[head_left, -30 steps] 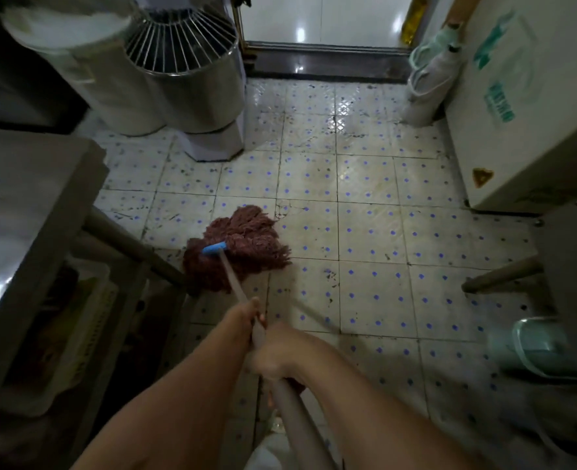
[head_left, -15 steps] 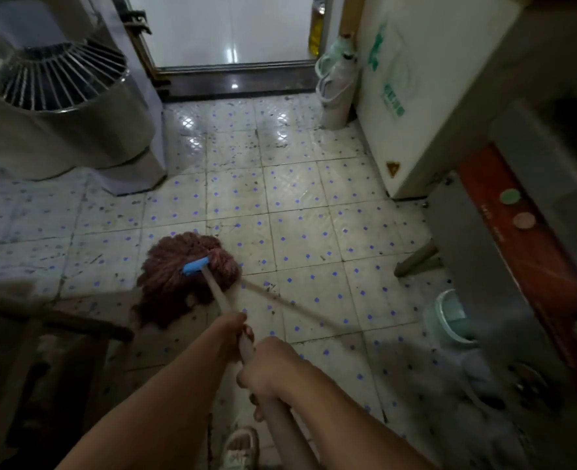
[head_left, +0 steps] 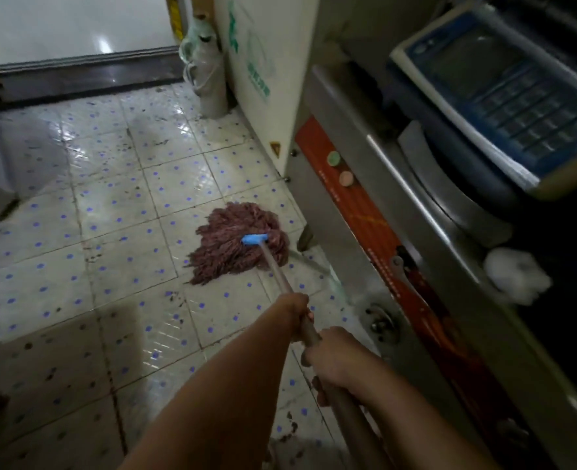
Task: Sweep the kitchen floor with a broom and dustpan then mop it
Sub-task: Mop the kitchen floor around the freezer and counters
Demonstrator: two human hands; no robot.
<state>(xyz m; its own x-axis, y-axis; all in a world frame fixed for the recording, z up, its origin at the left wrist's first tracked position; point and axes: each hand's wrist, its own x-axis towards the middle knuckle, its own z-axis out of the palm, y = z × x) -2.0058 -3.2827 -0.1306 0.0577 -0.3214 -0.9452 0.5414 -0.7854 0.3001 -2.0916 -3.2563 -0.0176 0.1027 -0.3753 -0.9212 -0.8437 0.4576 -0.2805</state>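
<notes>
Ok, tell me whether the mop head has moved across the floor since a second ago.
Yes. The mop head has swung to the person's right: it lay by the steel table leg on the left, and now sits by the white cabinet and orange-fronted counter.

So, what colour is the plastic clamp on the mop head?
Bright blue plastic clamp, against the reddish-brown string mop head; head view.
</notes>
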